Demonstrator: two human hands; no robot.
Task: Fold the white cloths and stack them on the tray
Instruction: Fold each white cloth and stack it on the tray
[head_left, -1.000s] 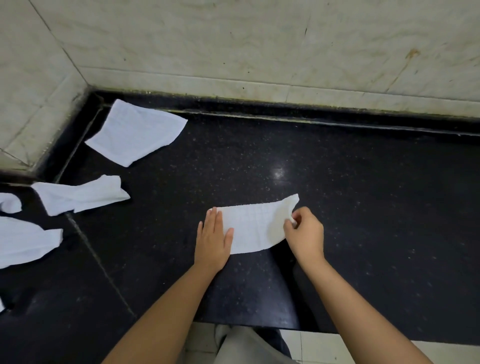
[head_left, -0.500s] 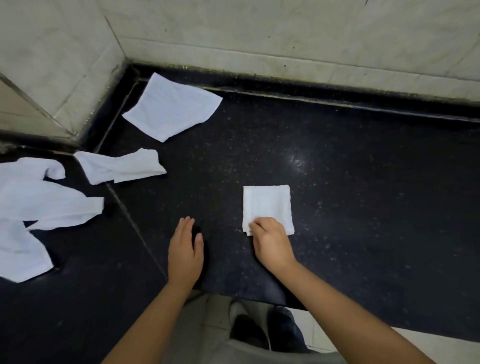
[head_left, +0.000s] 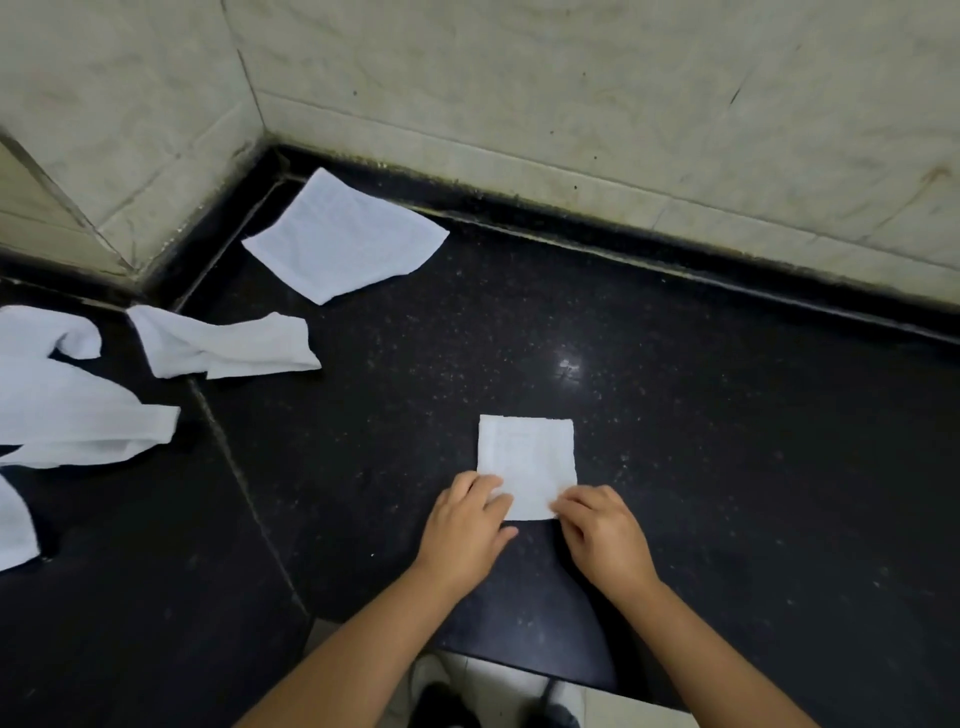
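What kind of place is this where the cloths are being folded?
Probably a kitchen or utility corner: a polished black stone counter set against pale marble-look wall tiles, with tiled floor below its edge. White cloths lie about; both hands work on the folded cloth. No tray shows.
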